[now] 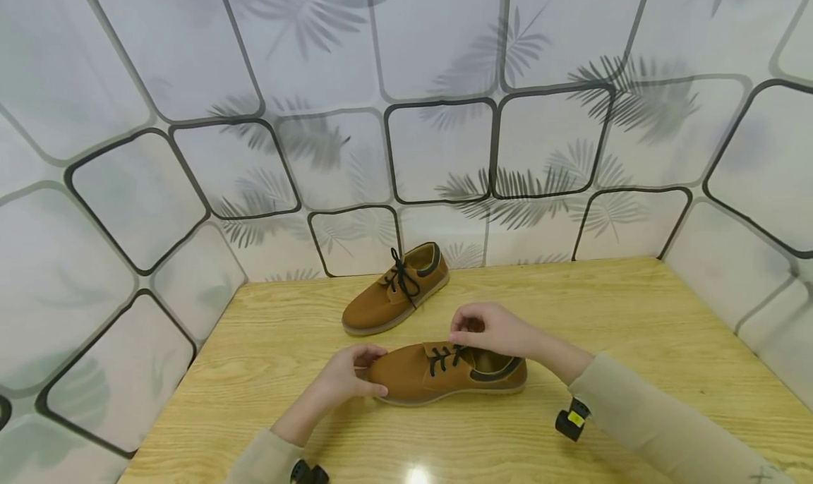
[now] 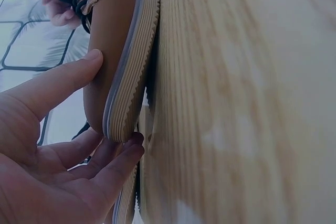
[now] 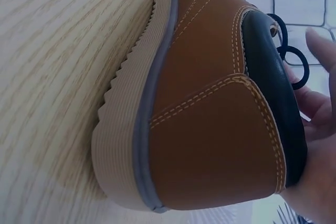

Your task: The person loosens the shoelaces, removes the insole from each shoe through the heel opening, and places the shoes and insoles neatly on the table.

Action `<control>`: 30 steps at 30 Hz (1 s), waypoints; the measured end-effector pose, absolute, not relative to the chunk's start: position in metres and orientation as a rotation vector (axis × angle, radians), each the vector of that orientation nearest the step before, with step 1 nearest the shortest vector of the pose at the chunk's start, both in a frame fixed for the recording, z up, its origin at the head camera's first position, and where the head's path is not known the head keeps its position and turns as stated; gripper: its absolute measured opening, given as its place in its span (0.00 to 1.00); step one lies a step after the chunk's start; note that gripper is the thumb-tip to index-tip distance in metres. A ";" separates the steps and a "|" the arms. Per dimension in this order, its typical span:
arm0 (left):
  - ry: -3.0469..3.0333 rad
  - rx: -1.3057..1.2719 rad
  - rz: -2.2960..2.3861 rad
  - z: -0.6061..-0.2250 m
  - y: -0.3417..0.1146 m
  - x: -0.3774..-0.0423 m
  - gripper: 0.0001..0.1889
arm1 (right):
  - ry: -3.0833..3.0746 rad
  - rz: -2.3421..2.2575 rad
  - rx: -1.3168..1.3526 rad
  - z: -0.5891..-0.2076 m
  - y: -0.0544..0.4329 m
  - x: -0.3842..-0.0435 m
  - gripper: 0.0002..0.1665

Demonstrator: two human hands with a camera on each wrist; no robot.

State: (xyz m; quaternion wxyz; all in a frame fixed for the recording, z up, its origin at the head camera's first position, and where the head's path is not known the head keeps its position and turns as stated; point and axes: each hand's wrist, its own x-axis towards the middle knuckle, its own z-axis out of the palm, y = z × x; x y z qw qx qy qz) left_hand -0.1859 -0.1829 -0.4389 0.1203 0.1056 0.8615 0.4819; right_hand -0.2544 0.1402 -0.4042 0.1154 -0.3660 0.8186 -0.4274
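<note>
A brown lace-up shoe [image 1: 406, 374] lies sole down on the table, toe to the left. My left hand [image 1: 339, 378] holds its toe, thumb on the near side and fingers curled under the tip, as the left wrist view shows on the rounded toe [image 2: 100, 98]. Above the tongue, my right hand [image 1: 495, 329] pinches the black shoelace [image 1: 438, 360] at the top of the lacing. In the right wrist view the shoe's heel [image 3: 210, 156] fills the middle, and a lace loop [image 3: 302, 69] stands beside the right fingers. The lace ends are hidden by the hand.
Behind the held shoe, the matching brown shoe [image 1: 375, 307] stands at an angle, its black lace tied in a bow. The wooden table [image 1: 610, 307] meets a patterned wall covering [image 1: 438, 152] at the back and sides. Each wrist bears a small black camera [image 1: 569, 424].
</note>
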 end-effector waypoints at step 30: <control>2.534 0.329 1.406 -0.440 -0.183 -0.186 0.32 | 2.408 -1.495 -0.825 -0.405 0.143 -0.255 0.08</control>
